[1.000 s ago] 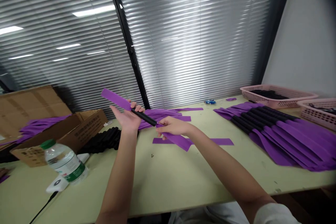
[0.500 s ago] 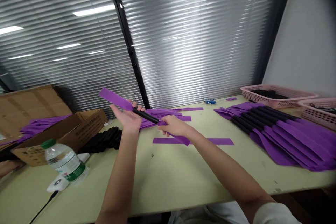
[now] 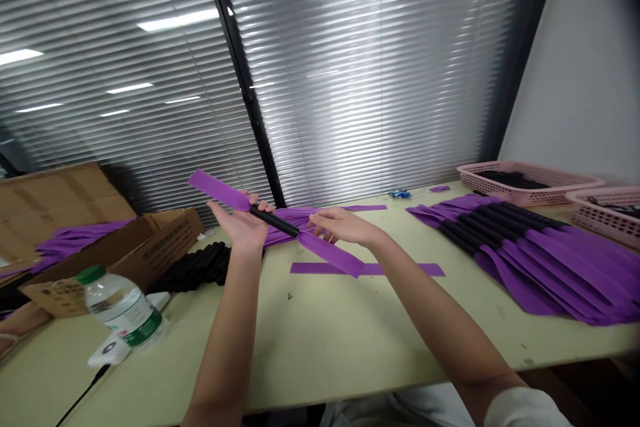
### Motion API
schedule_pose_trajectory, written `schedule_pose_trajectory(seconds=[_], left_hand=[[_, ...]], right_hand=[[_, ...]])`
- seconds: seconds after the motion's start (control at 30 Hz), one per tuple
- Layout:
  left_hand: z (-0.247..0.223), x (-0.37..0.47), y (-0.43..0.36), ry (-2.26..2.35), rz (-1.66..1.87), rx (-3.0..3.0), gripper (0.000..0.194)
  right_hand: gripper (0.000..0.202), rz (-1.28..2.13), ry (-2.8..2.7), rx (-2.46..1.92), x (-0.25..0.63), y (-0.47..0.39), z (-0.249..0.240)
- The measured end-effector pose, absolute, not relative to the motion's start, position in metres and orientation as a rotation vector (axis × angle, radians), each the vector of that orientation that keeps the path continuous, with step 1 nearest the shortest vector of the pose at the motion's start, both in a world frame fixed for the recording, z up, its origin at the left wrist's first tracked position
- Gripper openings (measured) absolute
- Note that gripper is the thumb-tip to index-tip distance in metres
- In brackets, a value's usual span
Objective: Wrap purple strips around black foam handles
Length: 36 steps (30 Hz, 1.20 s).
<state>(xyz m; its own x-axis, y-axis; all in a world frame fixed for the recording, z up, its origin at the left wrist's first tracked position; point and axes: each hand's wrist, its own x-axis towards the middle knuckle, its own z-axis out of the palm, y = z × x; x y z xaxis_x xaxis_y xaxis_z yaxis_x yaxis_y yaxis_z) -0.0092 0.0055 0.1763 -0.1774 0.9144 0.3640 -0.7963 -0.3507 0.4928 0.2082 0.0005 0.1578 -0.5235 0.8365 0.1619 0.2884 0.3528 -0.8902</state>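
Observation:
Palm up, my left hand (image 3: 247, 230) has its fingers curled over the upper end of a black foam-like tube (image 3: 276, 221), its thumb stretched out to the side. A flat purple band (image 3: 218, 189) runs through the tube and sticks out at both ends, the lower end slanting down to the right. My right hand (image 3: 343, 224) hovers just beside the tube's lower end, fingers loosely bent and apart, holding nothing I can see. Under it on the table lies another purple strip (image 3: 410, 269). More purple strips (image 3: 287, 215) lie behind my hands.
On the right, purple bands with black tubes (image 3: 535, 240) lie in a row before pink baskets (image 3: 530, 195). Left are black tubes (image 3: 200, 265), a cardboard box (image 3: 165, 240), a water bottle (image 3: 123, 307) and a white cabled device (image 3: 110, 349). Another person's arm (image 3: 25, 320) shows far left.
My right hand has let go of the band at the tube's lower end and moved slightly up and right. The lower band end now hangs free. The other person's arm reaches further in.

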Motion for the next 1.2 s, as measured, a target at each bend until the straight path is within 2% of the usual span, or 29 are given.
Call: schedule_pose_trajectory(seconds=[0.2,0.33,0.57,0.7,1.2], left_hand=[[0.175,-0.007,0.006,0.222,1.800,0.756,0.059],[0.177,-0.004,0.006,0.249,1.836,0.734,0.057],[0.177,-0.002,0.006,0.261,1.858,0.734,0.055],[0.176,-0.002,0.006,0.243,1.841,0.766,0.049],[0.176,0.001,0.006,0.169,1.920,0.699,0.039]], right_hand=[[0.041,1.145,-1.992,-1.009,0.213,0.000,0.163],[0.042,0.929,-2.117,-1.004,0.206,-0.007,0.160],[0.031,0.517,-2.283,-1.071,0.186,-0.011,0.145],[0.027,0.554,-2.344,-1.030,0.188,-0.006,0.146],[0.035,0.632,-2.343,-0.946,0.193,-0.002,0.148]])
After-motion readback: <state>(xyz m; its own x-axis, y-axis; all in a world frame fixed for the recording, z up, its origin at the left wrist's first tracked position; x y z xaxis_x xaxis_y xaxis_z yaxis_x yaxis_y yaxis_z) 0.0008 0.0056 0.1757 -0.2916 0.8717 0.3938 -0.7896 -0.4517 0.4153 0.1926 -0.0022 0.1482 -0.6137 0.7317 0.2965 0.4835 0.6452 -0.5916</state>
